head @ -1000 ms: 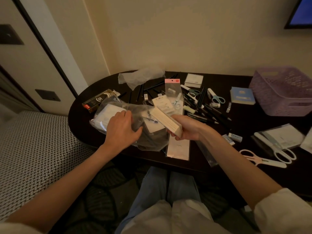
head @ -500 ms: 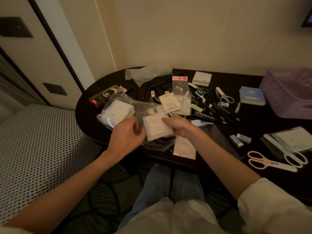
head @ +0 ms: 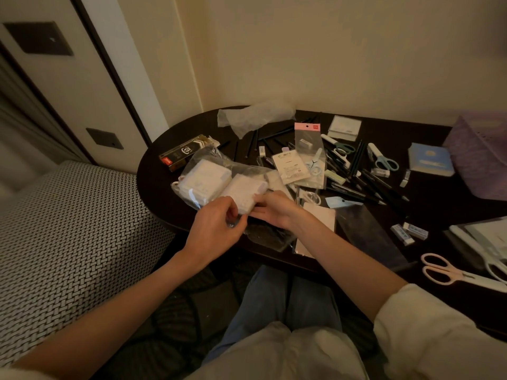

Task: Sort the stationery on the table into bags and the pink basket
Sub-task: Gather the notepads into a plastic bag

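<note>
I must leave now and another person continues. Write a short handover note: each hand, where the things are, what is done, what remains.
Left hand: pinches the mouth of the clear bag.
Right hand: holds the white pad, pushing it into that bag.
Done: one white pad pack already lies inside the bag.
Where things are: black pens, small erasers, teal scissors, pink scissors and a blue booklet lie loose on the dark table. The basket stands at the far right; its inside cannot be seen.
Left: finish this pad, then sort the loose items.
</note>
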Motion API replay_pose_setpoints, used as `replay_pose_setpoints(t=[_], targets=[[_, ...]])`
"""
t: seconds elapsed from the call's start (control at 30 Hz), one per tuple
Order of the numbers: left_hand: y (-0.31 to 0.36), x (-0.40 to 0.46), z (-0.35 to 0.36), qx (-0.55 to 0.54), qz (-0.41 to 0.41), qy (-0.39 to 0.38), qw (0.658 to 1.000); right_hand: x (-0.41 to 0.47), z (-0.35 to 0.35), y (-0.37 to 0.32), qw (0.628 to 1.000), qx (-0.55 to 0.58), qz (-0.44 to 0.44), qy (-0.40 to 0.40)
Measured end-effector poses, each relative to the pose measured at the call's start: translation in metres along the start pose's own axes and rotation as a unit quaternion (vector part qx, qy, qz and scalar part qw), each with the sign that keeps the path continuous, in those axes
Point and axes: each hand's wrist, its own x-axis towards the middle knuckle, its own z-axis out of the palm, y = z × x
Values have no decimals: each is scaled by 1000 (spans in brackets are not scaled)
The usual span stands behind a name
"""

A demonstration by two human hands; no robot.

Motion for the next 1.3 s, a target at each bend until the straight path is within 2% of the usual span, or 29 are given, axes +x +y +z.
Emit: replay_pose_setpoints(t=[0.13,0.23,0.33,0.5,0.73,0.87,1.0,1.2,1.3], targets=[[0,2,0,-7,-3,7,1000,5,-3,-2,993,-113,-4,18],[-1,5,0,-9,-6,9,1000,4,-10,-7,969,-242,-27,32],[-1,9,1,-10,-10,7,1000,1,-18,-14,947,-314,-38,46],[1,21,3,-3,-11,-2,1000,-21,-35,-33,939,-331,-70,52],[21,66,9,-13,3,-9,1000,-46,-84,-84,914,-337,-161,159],[38,117,22,-2,40,-63,997,-37,-124,-117,873,-343,-192,290],[57,172,54,10,94,-140,986,-27,-171,-141,834,-358,-187,377],[86,236,119,46,135,-242,960,-35,-216,-166,782,-411,-168,439],[102,262,151,58,138,-278,949,-34,-245,-180,736,-466,-144,469]])
